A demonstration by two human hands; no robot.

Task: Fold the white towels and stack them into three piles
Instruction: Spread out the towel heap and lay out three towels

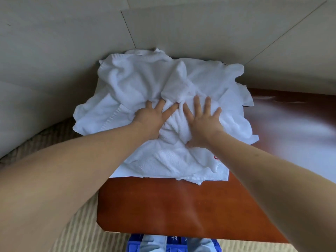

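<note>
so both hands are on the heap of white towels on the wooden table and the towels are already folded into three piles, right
Not quite. The head view shows both the left hand and the right hand on the white towels on the wooden table, but the towels are one crumpled, unfolded heap, not three folded piles.

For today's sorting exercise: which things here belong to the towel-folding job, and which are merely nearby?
Job:
- heap of crumpled white terry towels
- left hand, fingers spread on the heap
- right hand, flat on the heap
- glossy reddish-brown wooden table

Nearby:
- blue plastic crate under the table edge
- beige ribbed carpet
</note>
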